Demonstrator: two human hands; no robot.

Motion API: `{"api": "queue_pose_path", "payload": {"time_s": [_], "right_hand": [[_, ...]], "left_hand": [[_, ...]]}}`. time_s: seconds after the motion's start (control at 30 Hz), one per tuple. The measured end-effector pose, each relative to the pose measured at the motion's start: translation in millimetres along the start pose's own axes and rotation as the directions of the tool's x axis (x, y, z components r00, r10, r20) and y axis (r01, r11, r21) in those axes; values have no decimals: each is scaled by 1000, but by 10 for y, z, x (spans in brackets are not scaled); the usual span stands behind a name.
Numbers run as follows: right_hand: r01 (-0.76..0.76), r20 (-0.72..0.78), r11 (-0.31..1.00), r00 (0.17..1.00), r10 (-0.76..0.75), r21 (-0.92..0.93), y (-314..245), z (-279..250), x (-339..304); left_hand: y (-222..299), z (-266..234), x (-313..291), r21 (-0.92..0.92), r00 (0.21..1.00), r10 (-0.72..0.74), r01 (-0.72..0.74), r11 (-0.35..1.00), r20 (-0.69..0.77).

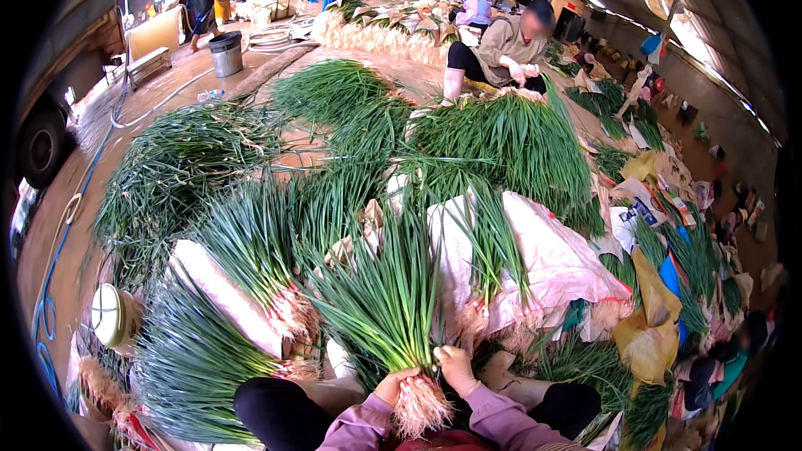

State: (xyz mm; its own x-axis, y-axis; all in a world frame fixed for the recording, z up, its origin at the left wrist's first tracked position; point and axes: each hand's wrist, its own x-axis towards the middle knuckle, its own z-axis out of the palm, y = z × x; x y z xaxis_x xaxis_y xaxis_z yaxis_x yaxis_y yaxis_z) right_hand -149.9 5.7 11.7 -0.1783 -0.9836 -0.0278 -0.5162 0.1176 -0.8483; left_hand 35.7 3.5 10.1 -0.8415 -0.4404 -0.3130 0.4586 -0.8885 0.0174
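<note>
A thick bunch of green onions [388,301] stands between my knees, its green leaves fanning away from me and its pale, hairy roots [422,406] toward me. My left hand [394,386] is closed around the reddish-white stem bases on their left side. On the right side, my right hand [456,369] is closed with its fingertips pinching the stems just above the roots. To the left lies another bunch of green onions [263,263] with its roots toward me. A smaller bunch [489,255] rests on a white woven sack [551,259] to the right.
Large heaps of green onions [180,171] spread ahead and left. A co-worker [505,50] sits beyond them at the far right. At left are a pale bucket [115,317], a grey bin [225,54] and a blue hose [63,238]. Yellow sacking [647,342] lies right.
</note>
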Motion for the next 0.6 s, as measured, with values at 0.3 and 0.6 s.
{"api": "queue_pose_path", "payload": {"time_s": [0.3, 0.6], "right_hand": [[-69, 533, 965, 842, -79, 252, -137, -175, 105], [-117, 748, 939, 639, -178, 324, 350, -15, 432]], "left_hand": [[-4, -35, -181, -150, 1000, -9, 5, 989, -26], [55, 159, -175, -71, 1000, 16, -15, 997, 15]]}}
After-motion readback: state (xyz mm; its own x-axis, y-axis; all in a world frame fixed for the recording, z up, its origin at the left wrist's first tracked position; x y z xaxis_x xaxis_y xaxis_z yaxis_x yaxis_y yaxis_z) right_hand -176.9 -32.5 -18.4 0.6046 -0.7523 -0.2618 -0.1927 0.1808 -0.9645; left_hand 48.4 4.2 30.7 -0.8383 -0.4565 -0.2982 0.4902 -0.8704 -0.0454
